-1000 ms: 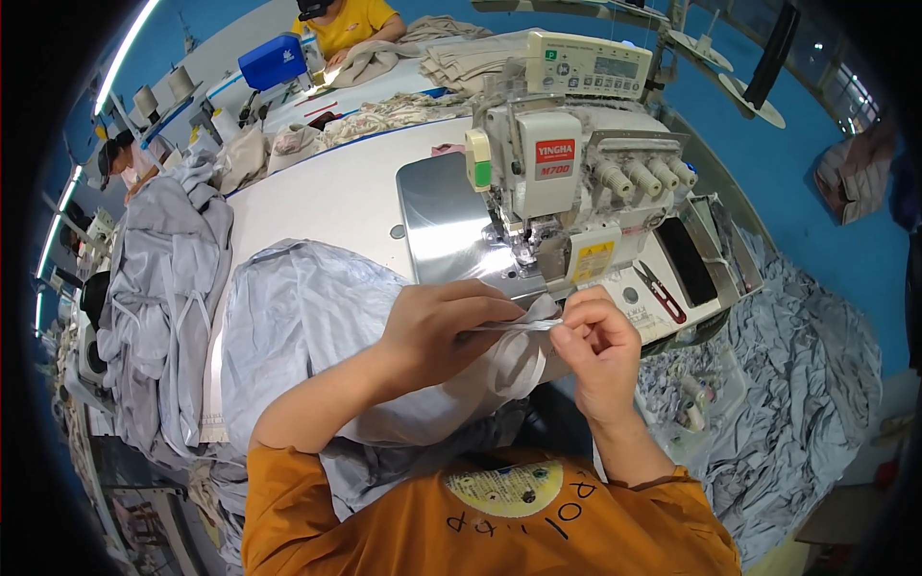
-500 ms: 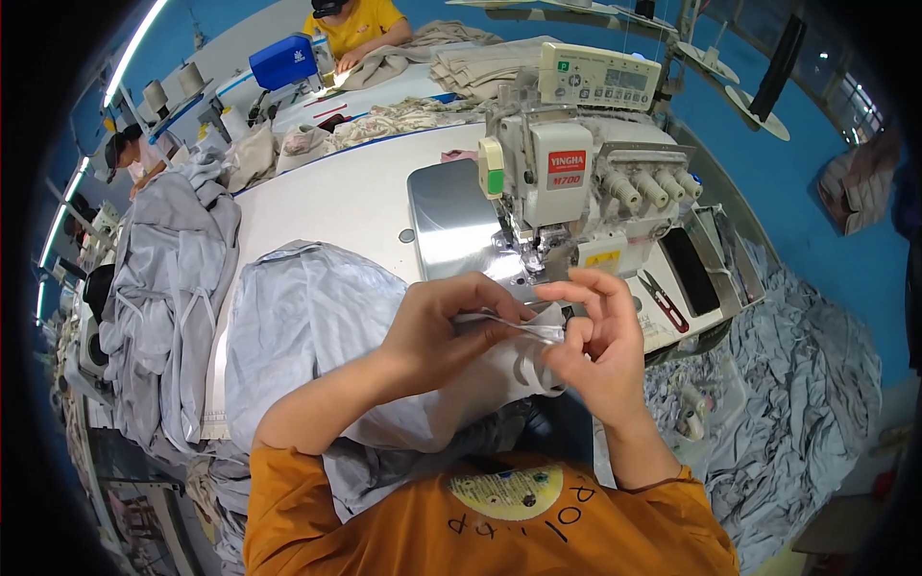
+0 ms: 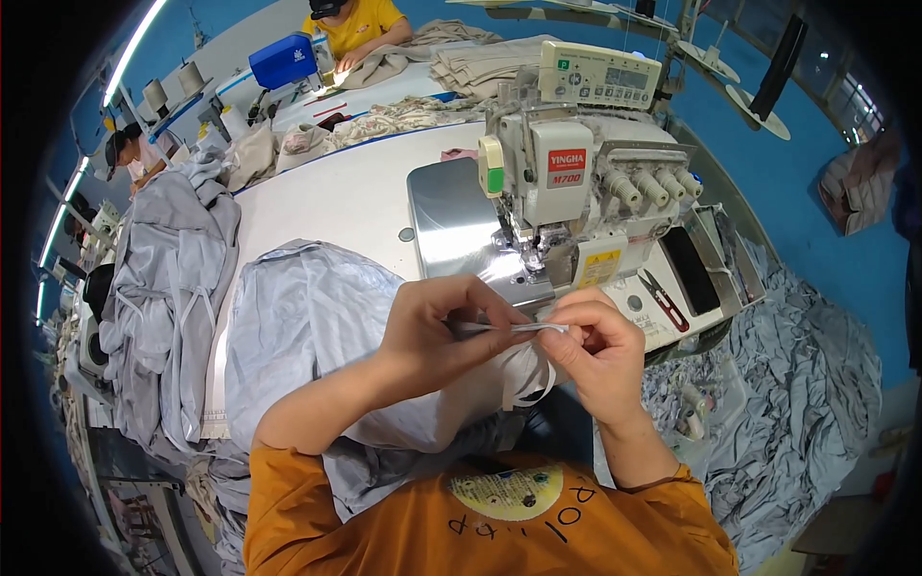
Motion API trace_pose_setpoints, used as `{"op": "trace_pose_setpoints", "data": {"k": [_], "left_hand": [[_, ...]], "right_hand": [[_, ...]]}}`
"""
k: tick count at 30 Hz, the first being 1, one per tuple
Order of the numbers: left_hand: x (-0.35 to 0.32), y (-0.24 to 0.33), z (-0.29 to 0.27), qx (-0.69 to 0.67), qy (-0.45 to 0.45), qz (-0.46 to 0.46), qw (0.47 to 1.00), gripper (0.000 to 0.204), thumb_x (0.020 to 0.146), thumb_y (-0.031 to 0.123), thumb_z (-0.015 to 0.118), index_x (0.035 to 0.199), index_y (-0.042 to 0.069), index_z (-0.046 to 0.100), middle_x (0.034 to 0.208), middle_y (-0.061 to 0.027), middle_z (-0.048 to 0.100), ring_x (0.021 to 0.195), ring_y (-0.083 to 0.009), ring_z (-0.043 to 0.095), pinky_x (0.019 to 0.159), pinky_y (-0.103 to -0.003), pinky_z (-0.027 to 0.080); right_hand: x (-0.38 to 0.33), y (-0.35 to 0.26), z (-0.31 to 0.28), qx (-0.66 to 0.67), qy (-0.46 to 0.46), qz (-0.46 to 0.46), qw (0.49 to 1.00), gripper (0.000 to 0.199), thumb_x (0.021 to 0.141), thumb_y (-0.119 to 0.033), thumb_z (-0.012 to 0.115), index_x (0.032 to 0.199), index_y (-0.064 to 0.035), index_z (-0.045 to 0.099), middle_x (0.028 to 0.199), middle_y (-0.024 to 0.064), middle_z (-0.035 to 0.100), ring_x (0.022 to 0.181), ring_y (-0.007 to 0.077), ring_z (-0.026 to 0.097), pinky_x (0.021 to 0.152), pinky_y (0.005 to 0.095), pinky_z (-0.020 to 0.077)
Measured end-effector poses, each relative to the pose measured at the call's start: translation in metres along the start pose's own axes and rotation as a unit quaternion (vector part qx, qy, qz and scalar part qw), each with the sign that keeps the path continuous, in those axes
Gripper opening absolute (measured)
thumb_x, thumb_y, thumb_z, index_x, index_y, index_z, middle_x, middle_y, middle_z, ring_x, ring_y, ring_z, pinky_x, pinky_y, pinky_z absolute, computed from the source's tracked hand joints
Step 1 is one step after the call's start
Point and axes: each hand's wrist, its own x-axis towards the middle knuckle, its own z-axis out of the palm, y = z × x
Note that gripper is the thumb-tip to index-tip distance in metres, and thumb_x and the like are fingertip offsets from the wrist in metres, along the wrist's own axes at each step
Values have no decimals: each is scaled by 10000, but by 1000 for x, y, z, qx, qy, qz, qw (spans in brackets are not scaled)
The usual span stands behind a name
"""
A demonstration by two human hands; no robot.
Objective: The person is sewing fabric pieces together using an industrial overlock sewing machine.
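A light grey-blue garment (image 3: 317, 298) lies over the front of the white table and runs up into both hands. My left hand (image 3: 437, 331) pinches a folded edge of it between thumb and fingers. Close beside it, my right hand (image 3: 600, 350) is closed on the end of the same folded edge, thumb against fingertips. A narrow loop of the pale fabric hangs below the pinch. Just beyond my hands stands an overlock sewing machine (image 3: 562, 197), its presser foot area over the shiny metal plate (image 3: 451, 221).
Thread snips (image 3: 665, 302) and a black phone-like slab (image 3: 690, 269) lie right of the machine. Grey garments are heaped at the left (image 3: 173, 288) and on the lower right (image 3: 807, 365). Across the table a person in yellow (image 3: 365, 34) works at another machine.
My right fingers, raised and spread before, have come down and closed on the fabric edge. The edge is now flatter and straighter between my hands. My left hand has barely shifted.
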Motion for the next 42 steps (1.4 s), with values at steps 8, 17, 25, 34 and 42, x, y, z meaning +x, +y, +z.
{"op": "trace_pose_setpoints", "data": {"k": [8, 17, 25, 34, 42], "left_hand": [[9, -9, -5, 436, 12, 194, 878, 135, 741, 60, 719, 852, 77, 643, 844, -16, 648, 611, -159, 627, 506, -256, 486], [29, -25, -9, 466, 11, 119, 877, 120, 753, 119, 711, 872, 135, 709, 852, -8, 622, 654, -199, 623, 545, -286, 492], [40, -26, -9, 452, 11, 74, 889, 140, 746, 95, 714, 884, 121, 711, 856, -20, 623, 665, -195, 624, 578, -284, 502], [38, -17, -8, 476, -2, 43, 878, 181, 729, 69, 710, 904, 112, 705, 911, -19, 632, 796, -210, 624, 661, -307, 506], [31, -11, 14, 497, -188, 233, 814, 353, 727, 68, 618, 1074, 136, 628, 1189, -24, 578, 1090, -199, 551, 891, -335, 456]], "right_hand": [[10, 26, -2, -74, 76, 59, 993, 62, 806, -42, 682, 825, 1, 643, 714, -24, 521, 545, 9, 368, 493, 163, 298], [40, 45, -15, -156, 85, 87, 980, 79, 789, -62, 682, 785, 1, 635, 650, -24, 529, 530, 18, 398, 492, 179, 343], [49, 50, -16, -185, 104, 65, 975, 85, 795, -60, 665, 777, 15, 629, 674, 3, 566, 532, 26, 437, 491, 192, 370], [20, 32, -17, -249, 102, -6, 963, 361, 804, -132, 683, 1106, 19, 554, 727, 35, 603, 581, 128, 517, 632, 239, 425], [-38, 2, -35, -414, -99, -334, 841, 114, 669, -30, 723, 764, -63, 670, 663, -13, 533, 512, 107, 431, 412, 229, 316]]}}
